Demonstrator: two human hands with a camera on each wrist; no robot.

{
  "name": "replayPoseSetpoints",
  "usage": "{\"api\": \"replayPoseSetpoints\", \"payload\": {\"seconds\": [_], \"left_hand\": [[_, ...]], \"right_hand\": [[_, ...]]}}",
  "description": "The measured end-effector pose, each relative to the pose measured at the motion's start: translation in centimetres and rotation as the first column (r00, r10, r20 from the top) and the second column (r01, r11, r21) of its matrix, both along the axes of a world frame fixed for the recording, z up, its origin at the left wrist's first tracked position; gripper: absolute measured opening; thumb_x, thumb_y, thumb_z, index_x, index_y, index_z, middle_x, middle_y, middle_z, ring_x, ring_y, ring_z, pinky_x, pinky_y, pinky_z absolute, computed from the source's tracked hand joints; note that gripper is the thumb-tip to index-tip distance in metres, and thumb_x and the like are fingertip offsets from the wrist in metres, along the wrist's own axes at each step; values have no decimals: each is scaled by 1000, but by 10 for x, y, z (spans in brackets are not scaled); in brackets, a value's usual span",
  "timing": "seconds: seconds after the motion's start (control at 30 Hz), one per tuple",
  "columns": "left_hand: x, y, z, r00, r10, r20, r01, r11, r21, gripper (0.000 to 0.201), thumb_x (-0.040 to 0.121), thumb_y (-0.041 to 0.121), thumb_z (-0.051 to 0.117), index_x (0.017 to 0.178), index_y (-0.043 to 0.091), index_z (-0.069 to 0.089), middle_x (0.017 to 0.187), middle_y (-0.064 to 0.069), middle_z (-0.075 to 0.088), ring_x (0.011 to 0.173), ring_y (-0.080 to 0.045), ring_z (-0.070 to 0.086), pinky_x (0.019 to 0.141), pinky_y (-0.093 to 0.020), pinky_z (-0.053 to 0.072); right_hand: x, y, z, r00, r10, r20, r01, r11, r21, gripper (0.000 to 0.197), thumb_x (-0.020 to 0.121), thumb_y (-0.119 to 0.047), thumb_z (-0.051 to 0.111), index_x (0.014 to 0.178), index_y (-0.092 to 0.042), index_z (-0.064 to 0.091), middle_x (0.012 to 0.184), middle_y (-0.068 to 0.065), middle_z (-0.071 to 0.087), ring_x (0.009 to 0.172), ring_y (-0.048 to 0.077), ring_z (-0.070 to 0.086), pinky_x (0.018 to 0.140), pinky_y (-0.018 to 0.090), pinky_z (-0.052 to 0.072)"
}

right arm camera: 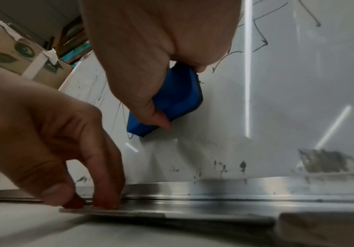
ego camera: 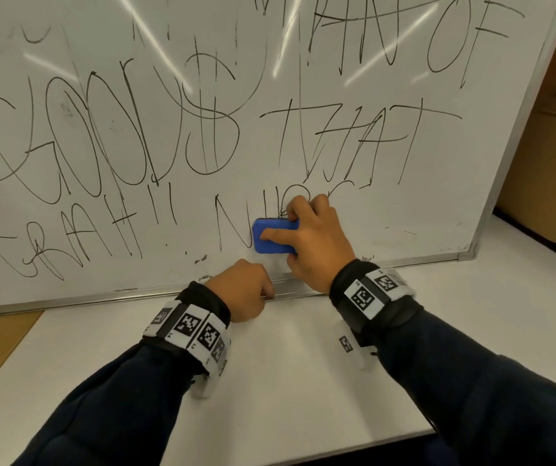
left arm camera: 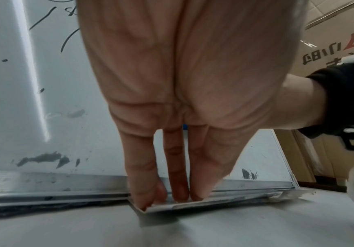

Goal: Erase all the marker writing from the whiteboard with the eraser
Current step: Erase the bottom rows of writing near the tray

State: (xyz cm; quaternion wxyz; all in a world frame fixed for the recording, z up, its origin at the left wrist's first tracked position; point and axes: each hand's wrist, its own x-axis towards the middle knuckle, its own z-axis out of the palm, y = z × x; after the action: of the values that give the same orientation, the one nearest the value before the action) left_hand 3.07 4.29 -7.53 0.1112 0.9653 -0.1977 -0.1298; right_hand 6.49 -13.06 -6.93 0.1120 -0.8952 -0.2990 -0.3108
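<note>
White table (ego camera: 303,381) carries a tilted whiteboard (ego camera: 438,183) covered in black writing (ego camera: 108,139). At about six o'clock on the board, the right hand (ego camera: 317,240) grips the blue eraser (ego camera: 275,237) against it; the left hand (ego camera: 241,294), fingers extended, presses the bottom frame (ego camera: 101,295).

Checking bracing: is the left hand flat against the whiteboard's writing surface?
No, the left hand has its fingertips down on the whiteboard's bottom metal frame, below the writing area.
</note>
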Motion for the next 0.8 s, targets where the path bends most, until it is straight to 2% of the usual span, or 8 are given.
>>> {"api": "replayPoseSetpoints", "payload": {"seconds": [0.13, 0.23, 0.33, 0.47, 0.57, 0.67, 0.8], "left_hand": [[-1, 2, 0, 1000, -17, -10, 17, 1000, 7, 36, 92, 8, 51, 116, 23, 74, 115, 5, 69, 99, -15, 62, 93, -27, 52], [-3, 1, 0, 999, -33, -11, 33, 999, 27, 35, 93, 7, 50, 117, 18, 73, 116, 0, 67, 102, -19, 61, 90, -23, 49], [-4, 0, 0, 999, -30, -16, 31, 999, 20, 34, 91, 5, 51, 116, 14, 73, 114, -4, 68, 102, -23, 62, 87, -25, 49], [-5, -1, 1, 999, -7, -37, 8, 1000, 6, 35, 88, 5, 53, 116, 13, 72, 113, -5, 67, 101, -23, 63, 89, -28, 52], [-6, 2, 2, 999, -24, -45, 24, 1000, 2, 36, 86, 5, 52, 115, 13, 72, 114, -4, 67, 102, -23, 62, 93, -34, 53], [-7, 11, 3, 996, -37, -85, 33, 998, -50, 35, 85, 4, 50, 110, 14, 73, 111, -1, 70, 100, -21, 63, 92, -37, 54], [-6, 27, 9, 989, -29, -145, 4, 986, -169, 45, 88, 3, 50, 121, 26, 71, 121, 10, 69, 109, -12, 61, 101, -29, 48]], "right_hand": [[-1, -4, 0, 1000, 3, -14, -3, 1000, -29, 53, 68, -6, 78, 114, -30, 71, 107, 7, 51, 95, 32, 43, 76, 45, 46], [-1, -23, 0, 999, -36, 0, 35, 999, -30, 53, 67, -5, 80, 114, -30, 71, 106, 8, 51, 96, 33, 44, 76, 46, 47], [-2, -35, 0, 998, -66, 17, 66, 997, -31, 53, 66, -5, 79, 112, -30, 72, 106, 8, 50, 95, 33, 43, 75, 47, 47], [-3, -18, 1, 998, -56, 33, 57, 998, -33, 52, 65, -5, 81, 110, -30, 73, 105, 8, 51, 95, 33, 43, 74, 46, 47], [-3, 9, 0, 1000, 7, 20, -5, 998, -60, 52, 65, -5, 81, 111, -28, 73, 102, 8, 52, 91, 34, 44, 72, 44, 46], [-3, 29, 1, 999, 52, 16, -50, 995, -90, 52, 63, -7, 83, 110, -27, 74, 102, 8, 53, 91, 34, 45, 70, 41, 46], [-3, 34, 1, 997, 81, 15, -79, 990, -113, 50, 67, -10, 83, 112, -28, 73, 104, 8, 54, 91, 34, 46, 70, 42, 47]]}}
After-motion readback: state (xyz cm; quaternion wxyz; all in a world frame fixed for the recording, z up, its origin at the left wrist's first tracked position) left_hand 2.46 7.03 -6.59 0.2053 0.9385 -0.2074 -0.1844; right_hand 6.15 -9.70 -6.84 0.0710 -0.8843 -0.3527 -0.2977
